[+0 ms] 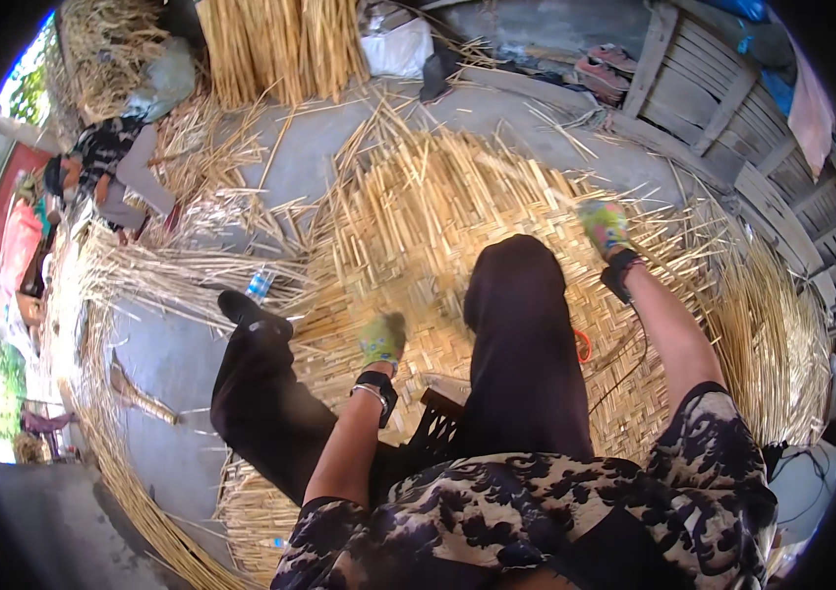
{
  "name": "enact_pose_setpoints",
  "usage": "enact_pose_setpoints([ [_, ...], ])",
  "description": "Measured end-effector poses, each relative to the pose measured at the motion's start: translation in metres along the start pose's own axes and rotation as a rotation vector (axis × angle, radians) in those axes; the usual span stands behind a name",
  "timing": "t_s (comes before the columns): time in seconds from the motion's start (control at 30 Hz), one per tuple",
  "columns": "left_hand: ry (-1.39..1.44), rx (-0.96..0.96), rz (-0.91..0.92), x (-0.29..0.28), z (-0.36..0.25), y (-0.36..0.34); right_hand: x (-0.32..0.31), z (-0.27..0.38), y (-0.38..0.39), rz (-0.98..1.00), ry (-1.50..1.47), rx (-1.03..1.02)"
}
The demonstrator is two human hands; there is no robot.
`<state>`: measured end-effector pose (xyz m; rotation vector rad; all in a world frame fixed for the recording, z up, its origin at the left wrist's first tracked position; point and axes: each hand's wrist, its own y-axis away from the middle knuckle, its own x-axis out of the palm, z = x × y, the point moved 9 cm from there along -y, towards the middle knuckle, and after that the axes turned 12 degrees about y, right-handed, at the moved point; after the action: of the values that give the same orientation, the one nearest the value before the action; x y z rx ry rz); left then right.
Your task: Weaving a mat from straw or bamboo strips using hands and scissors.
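Note:
A large mat [418,246] of woven, straw-coloured flat strips spreads over the floor under and around my legs. Its far edge ends in loose, unwoven strips. My left hand [381,339], in a green-yellow patterned glove, is over the mat between my knees; motion blurs its fingers. Farther right, my right hand [605,228] wears a matching glove and is closed near the mat's right edge. A pale stick [560,197], blurred, runs from it toward the far left. Both wrists carry black bands.
Loose strips [192,270] lie left of the mat, with a bottle [259,284] on them. A person [118,172] bends over strips at far left. Upright bundles [280,49] stand behind; a wooden frame [722,98] and long strips [772,334] flank the right. An orange ring [583,345] is by my knee.

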<state>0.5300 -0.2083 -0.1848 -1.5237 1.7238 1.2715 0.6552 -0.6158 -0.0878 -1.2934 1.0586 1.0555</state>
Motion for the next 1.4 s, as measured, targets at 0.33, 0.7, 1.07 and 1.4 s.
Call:
enact_pose_setpoints([
  [0.33,1.821,0.168,0.057,-0.089,-0.111,0.020,-0.133,0.176,0.014,-0.306,0.061,-0.714],
  [0.7,2.134,0.188,-0.331,-0.135,-0.013,0.025,-0.136,0.305,0.033,0.196,-0.361,-0.894],
  [1.07,2.084,0.253,-0.388,-0.144,-0.008,0.050,-0.112,0.351,0.048,0.579,-0.720,-0.511],
  [1.4,2.152,0.280,-0.303,-0.125,-0.004,0.042,-0.094,0.339,0.072,0.942,-1.007,-0.352],
])
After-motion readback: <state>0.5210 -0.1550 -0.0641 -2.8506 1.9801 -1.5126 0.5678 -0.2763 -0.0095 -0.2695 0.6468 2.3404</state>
